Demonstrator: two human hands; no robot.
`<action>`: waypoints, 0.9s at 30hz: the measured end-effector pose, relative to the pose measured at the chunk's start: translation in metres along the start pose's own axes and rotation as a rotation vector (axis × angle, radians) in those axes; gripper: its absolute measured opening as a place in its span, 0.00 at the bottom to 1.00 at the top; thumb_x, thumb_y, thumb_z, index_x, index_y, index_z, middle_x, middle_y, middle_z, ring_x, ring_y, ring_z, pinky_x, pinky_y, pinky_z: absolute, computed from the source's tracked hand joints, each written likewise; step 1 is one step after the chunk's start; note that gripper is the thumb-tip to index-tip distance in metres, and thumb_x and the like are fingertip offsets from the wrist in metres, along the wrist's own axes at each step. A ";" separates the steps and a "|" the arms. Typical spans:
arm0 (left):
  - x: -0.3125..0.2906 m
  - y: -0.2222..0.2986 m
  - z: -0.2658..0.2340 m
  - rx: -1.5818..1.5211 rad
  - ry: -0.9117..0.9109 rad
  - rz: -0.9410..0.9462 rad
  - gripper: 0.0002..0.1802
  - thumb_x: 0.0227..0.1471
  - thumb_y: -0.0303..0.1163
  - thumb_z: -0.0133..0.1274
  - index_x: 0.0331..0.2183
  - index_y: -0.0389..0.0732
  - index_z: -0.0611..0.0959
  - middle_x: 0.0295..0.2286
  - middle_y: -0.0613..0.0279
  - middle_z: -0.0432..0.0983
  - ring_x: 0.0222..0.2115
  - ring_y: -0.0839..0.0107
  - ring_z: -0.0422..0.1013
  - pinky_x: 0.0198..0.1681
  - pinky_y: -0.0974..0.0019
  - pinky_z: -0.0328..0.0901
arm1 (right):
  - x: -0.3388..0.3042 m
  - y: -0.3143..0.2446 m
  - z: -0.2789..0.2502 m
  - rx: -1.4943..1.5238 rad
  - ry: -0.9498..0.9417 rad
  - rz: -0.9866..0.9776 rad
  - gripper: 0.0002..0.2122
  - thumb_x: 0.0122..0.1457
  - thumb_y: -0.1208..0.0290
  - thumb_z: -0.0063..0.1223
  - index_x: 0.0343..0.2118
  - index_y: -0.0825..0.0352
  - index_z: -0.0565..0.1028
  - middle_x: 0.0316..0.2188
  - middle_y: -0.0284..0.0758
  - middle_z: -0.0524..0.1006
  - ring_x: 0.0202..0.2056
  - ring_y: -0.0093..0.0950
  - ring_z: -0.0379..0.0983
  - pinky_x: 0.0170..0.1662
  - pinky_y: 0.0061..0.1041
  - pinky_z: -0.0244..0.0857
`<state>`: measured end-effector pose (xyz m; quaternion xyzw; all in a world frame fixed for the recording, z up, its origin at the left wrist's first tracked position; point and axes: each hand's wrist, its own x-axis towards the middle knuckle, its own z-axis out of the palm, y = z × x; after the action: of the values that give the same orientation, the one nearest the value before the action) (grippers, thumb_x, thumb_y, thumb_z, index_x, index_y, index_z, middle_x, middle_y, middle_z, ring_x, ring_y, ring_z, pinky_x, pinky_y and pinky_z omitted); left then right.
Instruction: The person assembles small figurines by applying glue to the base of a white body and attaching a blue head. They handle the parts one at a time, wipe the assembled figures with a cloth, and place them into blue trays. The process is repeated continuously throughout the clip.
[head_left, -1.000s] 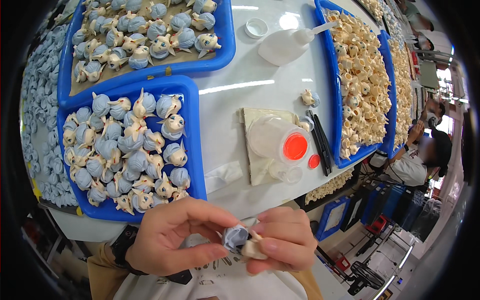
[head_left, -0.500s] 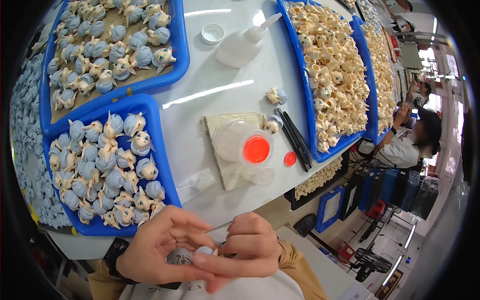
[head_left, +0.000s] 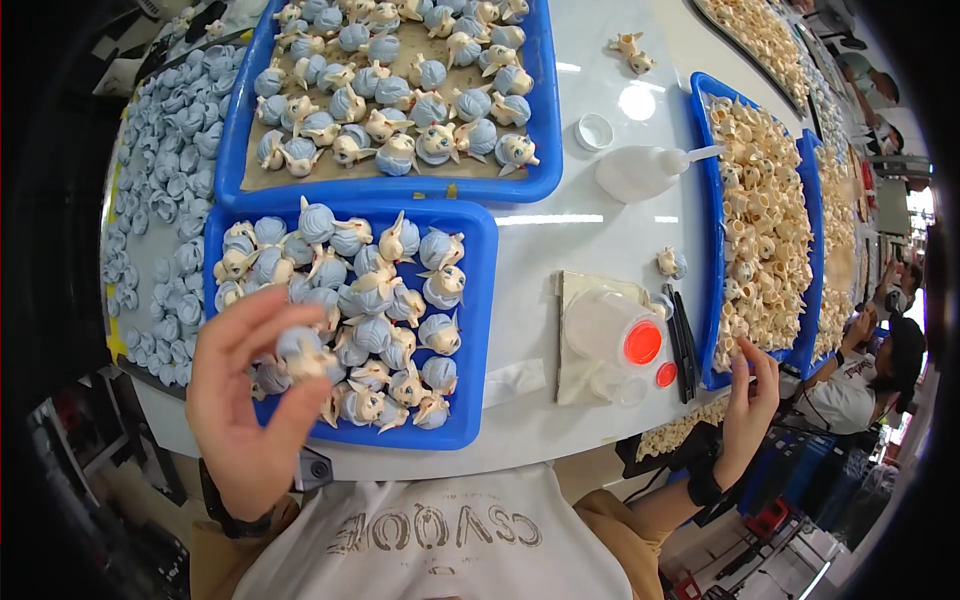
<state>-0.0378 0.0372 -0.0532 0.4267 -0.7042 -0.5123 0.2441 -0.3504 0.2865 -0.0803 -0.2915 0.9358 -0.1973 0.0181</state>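
One doll head (head_left: pixel 304 350) is pinched in the left hand (head_left: pixel 240 415); the right hand (head_left: pixel 749 405), parted, seemingly empty, hovers beside cream heads (head_left: pixel 740 308) at their tray's (head_left: pixel 717 380) near edge.

The held doll head (head_left: pixel 304 352) is blurred, its features seemingly unreadable.

Translucent spouted bottle (head_left: pixel 637 174) was near a round white dish (head_left: pixel 594 131). Translucent jar (head_left: pixel 598 326), red at one end, sat on a pale board (head_left: pixel 573 372); red disc (head_left: pixel 665 375) and slim black tools (head_left: pixel 683 350) lay near the jar.
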 end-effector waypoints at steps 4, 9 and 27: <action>0.001 -0.003 -0.007 0.198 0.038 0.120 0.26 0.40 0.27 0.54 0.43 0.31 0.68 0.47 0.44 0.60 0.46 0.66 0.61 0.41 0.72 0.57 | 0.002 0.002 0.011 0.102 0.018 -0.007 0.09 0.49 0.78 0.49 0.35 0.67 0.73 0.32 0.32 0.72 0.29 0.22 0.65 0.27 0.17 0.56; -0.014 -0.004 -0.060 0.153 0.173 0.173 0.37 0.37 0.40 0.58 0.48 0.33 0.64 0.49 0.47 0.58 0.50 0.63 0.56 0.46 0.67 0.54 | 0.004 0.003 0.015 0.141 0.026 -0.001 0.09 0.46 0.82 0.50 0.33 0.69 0.72 0.29 0.32 0.73 0.29 0.22 0.65 0.32 0.18 0.58; -0.028 -0.047 -0.129 1.064 -0.015 -0.094 0.58 0.21 0.38 0.66 0.55 0.44 0.54 0.55 0.45 0.42 0.55 0.50 0.42 0.56 0.57 0.43 | -0.025 0.018 0.013 0.506 0.420 0.092 0.12 0.55 0.78 0.44 0.43 0.70 0.66 0.33 0.31 0.69 0.35 0.18 0.66 0.37 0.15 0.58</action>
<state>0.0939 -0.0100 -0.0484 0.5190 -0.8484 -0.0980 -0.0341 -0.3377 0.3089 -0.1008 -0.1879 0.8526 -0.4783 -0.0946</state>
